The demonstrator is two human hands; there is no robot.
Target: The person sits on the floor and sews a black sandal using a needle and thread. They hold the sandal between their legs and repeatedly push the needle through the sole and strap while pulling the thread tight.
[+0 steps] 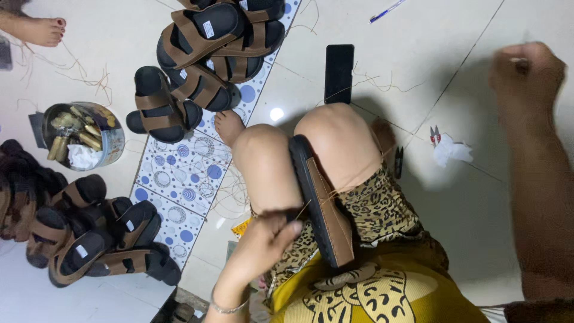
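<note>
The brown-strapped sandal stands clamped between the knees, just right of the left hand, whose grip pinches thread beside it. The right hand, fist closed, pulls the thread far away; too strong a pull could snap it.

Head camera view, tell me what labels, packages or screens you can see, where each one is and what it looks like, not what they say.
Phone: flat on the floor tiles beyond the knees, a black rectangle with a dark screen.
Sandal labels: small white rectangular stickers on the black footbeds of the brown-strapped sandals, in the top pile and the lower left pile.
Tin: round open container at the left, printed side, holding brass-coloured bits and white paper.
</note>
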